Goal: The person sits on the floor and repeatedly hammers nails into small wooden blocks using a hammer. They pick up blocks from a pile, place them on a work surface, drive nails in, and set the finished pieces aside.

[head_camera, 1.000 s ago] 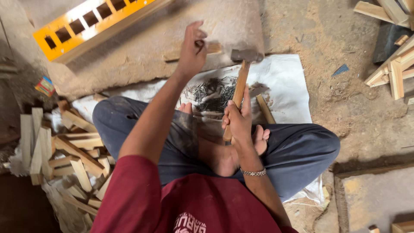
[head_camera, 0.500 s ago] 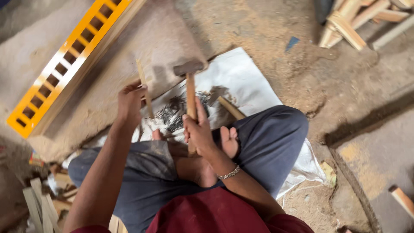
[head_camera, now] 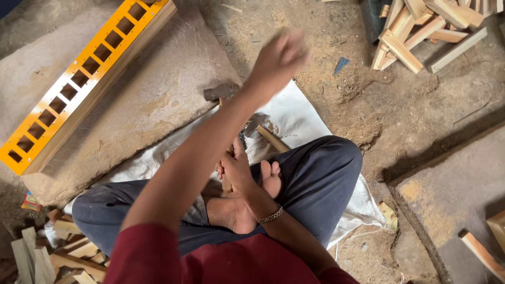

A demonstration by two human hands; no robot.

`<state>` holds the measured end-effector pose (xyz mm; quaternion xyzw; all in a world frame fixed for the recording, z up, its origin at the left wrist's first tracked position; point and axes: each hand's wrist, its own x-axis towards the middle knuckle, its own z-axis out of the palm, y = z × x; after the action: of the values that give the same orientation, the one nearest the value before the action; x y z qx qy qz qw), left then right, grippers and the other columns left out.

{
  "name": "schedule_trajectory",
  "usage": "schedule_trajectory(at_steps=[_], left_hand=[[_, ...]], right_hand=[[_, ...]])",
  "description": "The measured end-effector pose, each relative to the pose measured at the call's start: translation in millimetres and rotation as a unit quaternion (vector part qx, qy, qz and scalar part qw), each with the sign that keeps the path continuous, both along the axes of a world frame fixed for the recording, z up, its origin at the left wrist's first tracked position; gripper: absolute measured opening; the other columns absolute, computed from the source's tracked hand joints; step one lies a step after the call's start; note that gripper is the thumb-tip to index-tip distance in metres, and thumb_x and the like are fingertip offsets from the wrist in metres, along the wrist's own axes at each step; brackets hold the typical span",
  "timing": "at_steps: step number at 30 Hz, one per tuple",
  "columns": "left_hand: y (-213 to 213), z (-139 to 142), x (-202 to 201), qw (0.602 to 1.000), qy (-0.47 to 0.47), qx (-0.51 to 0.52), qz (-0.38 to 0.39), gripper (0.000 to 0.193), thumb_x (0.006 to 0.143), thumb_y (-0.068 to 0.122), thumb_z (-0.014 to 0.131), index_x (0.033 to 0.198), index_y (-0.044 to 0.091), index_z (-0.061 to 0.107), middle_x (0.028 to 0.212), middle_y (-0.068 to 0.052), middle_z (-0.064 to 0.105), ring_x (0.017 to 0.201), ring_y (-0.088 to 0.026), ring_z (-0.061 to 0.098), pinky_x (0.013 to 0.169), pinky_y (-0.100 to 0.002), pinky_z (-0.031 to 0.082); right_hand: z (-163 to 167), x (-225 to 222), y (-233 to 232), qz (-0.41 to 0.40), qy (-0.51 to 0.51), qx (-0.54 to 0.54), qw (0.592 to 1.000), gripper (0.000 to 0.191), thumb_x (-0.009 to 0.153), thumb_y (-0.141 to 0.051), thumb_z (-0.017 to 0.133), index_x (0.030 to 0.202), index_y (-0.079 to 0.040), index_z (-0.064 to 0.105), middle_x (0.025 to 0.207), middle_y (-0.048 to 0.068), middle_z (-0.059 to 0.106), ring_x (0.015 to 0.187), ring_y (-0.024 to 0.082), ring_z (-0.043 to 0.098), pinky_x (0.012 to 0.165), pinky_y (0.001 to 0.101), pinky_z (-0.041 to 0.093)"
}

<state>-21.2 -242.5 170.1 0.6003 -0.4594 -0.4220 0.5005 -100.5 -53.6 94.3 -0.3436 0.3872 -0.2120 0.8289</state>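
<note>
Right hand (head_camera: 236, 171): fingers wrapped tight round wooden handle of hammer (head_camera: 221, 92), low near lap, above crossed feet. Handle long axis runs straight away from body; steel head at far end, over white sack (head_camera: 294, 113).

Left hand (head_camera: 279, 55): raised, blurred, arm extended forward-right past hammer head; fingers curled, contents cannot tell.

Second tool with wooden handle (head_camera: 265, 134) lies on sack just right of hammer handle. Right hand nearer hammer; left well above.

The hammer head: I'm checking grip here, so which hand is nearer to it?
Right. The right hand grips the wooden handle below the hammer head. The left hand is raised and blurred, off to the head's right, not touching it.
</note>
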Motion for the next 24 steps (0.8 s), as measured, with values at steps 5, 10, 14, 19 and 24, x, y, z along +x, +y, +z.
schedule_trajectory(at_steps=[5,10,14,19,24], left_hand=[[177,-35,78,0.995,-0.054,0.085,0.018,0.037,0.105,0.025,0.061,0.137,0.009,0.06,0.14,-0.013,0.06,0.129,-0.028,0.061,0.107,-0.041,0.052],[402,-48,182,0.921,-0.086,0.016,0.38,0.032,0.107,0.008,0.071,0.138,0.002,0.063,0.132,-0.012,0.064,0.117,-0.017,0.063,0.099,-0.03,0.055],[578,-72,201,0.804,-0.295,0.14,0.497,0.022,0.107,0.006,0.072,0.127,-0.004,0.067,0.119,-0.013,0.071,0.106,-0.019,0.069,0.098,-0.03,0.057],[706,-128,169,0.763,-0.322,0.38,0.413,0.026,0.098,0.013,0.075,0.122,0.003,0.07,0.115,-0.015,0.073,0.102,-0.028,0.07,0.092,-0.039,0.057],[712,-158,135,0.741,-0.406,0.279,0.456,0.03,0.089,0.02,0.079,0.117,0.01,0.073,0.111,-0.017,0.074,0.099,-0.038,0.071,0.085,-0.049,0.057]], right_hand=[[10,1,-1,-0.004,0.023,-0.007,1.0,0.08,0.099,-0.006,0.055,0.167,-0.022,0.016,0.07,0.002,0.056,0.045,0.008,0.048,0.04,0.0251,0.043],[5,6,4,-0.011,0.019,0.002,1.0,0.08,0.1,-0.009,0.056,0.166,-0.024,0.015,0.07,0.0,0.056,0.048,0.007,0.05,0.041,0.0248,0.046],[-15,7,10,-0.008,0.036,-0.035,0.999,0.08,0.101,-0.008,0.057,0.168,-0.024,0.016,0.073,0.0,0.056,0.051,0.007,0.05,0.043,0.025,0.046],[-26,-4,17,0.015,0.122,-0.11,0.986,0.082,0.105,-0.009,0.058,0.17,-0.026,0.011,0.079,0.003,0.054,0.055,0.01,0.049,0.047,0.0273,0.046],[-20,4,12,0.055,0.097,-0.111,0.988,0.083,0.109,-0.01,0.058,0.172,-0.029,0.006,0.085,0.007,0.053,0.059,0.014,0.048,0.052,0.0297,0.047]])
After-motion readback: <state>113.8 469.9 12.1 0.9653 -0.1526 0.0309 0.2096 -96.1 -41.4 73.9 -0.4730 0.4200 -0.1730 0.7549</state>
